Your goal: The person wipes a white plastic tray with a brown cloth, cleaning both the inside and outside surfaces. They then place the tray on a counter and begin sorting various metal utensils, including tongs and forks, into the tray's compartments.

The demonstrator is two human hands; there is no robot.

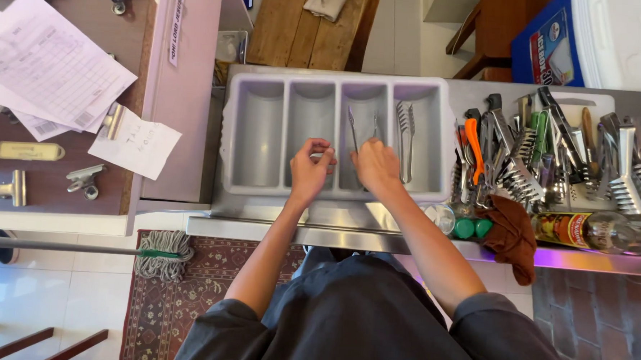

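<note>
Both hands work over the grey cutlery tray (229,136): left hand (309,169) pinches its divider, right hand (376,164) grasps thin tongs (354,128) just ahead. Tongs may slip and clatter, the hold being light.

left arm: bare forearm, reached forward and slightly inward, elbow bent, dark sleeve at the upper arm.
left hand (311,167): back of hand up, wrist straight, fingers (324,156) curled in, tips pinched together near the thumb.
right arm: bare forearm, angled forward and toward the left, elbow out to the right, dark sleeve at the elbow.
right hand (376,165): back of hand up, knuckles bent, fingers folded under and mostly hidden; grip could not be judged.
spacing: hands just beside each other, not touching.
</note>
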